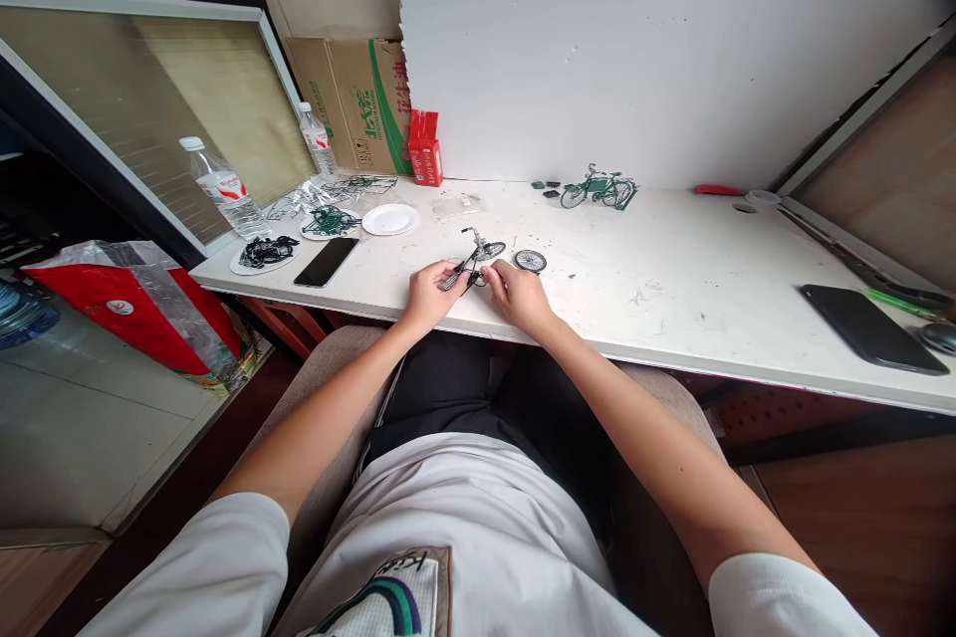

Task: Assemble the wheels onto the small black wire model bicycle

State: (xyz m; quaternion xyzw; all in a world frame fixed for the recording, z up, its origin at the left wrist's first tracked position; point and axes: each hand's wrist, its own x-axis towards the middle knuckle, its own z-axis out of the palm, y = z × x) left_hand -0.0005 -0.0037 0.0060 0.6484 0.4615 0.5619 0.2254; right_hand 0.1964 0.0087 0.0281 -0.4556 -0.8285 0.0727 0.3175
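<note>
Near the table's front edge, a black model bicycle [476, 247] with handlebars and one spoked wheel showing is between my two hands. My left hand [433, 297] is closed around the rear part of its frame. The fingers of my right hand [518, 295] pinch at the frame's near end; whether a small part is between them is too small to tell. A loose spoked wheel [530, 262] lies flat just beyond my right hand. Farther back to the right stands a green model bicycle [597, 187], with small dark pieces [551, 190] beside it.
On the left are plates of black parts [265, 254] and green parts [330, 221], a white plate [390, 219], a phone [327, 262] and water bottles [228, 189]. A red box [425, 149] and a carton [351, 105] stand behind. Another phone [870, 326] lies at right.
</note>
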